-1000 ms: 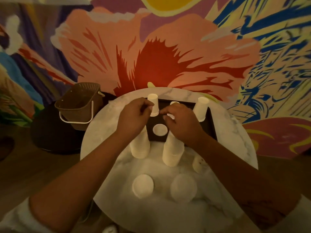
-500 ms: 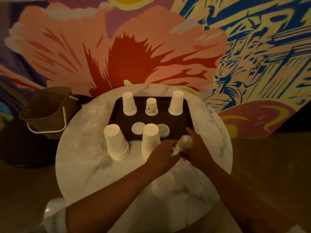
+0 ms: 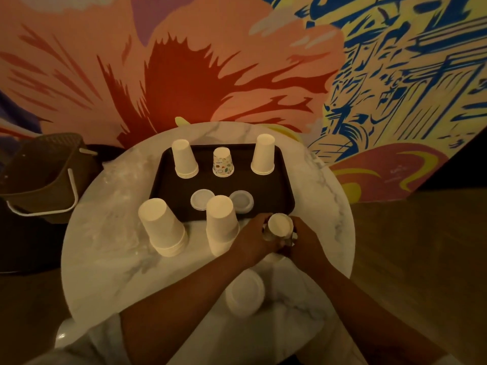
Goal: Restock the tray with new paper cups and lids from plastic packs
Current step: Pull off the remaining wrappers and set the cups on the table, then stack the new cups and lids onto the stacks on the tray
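Observation:
A dark tray (image 3: 284, 191) lies at the back of the round marble table (image 3: 110, 248). On it stand a white cup stack (image 3: 184, 159), a small patterned cup (image 3: 223, 162), another white cup stack (image 3: 263, 154) and two flat lids (image 3: 201, 199) (image 3: 242, 201). Two more upturned cup stacks (image 3: 162, 227) (image 3: 222, 222) stand at the tray's near edge. My left hand (image 3: 254, 238) and right hand (image 3: 303, 239) both grip a small plastic-wrapped pack of cups (image 3: 280, 227) just right of the tray's near corner. A stack of lids (image 3: 245, 291) lies below my hands.
A brown plastic basket (image 3: 44, 175) with a white handle sits on a dark stool left of the table. A painted mural wall stands right behind the table. Wooden floor shows on the right.
My hands left the tray's middle, where they set down the patterned cup, and moved to the near right, closing on the small wrapped pack. The view has shifted right and down.

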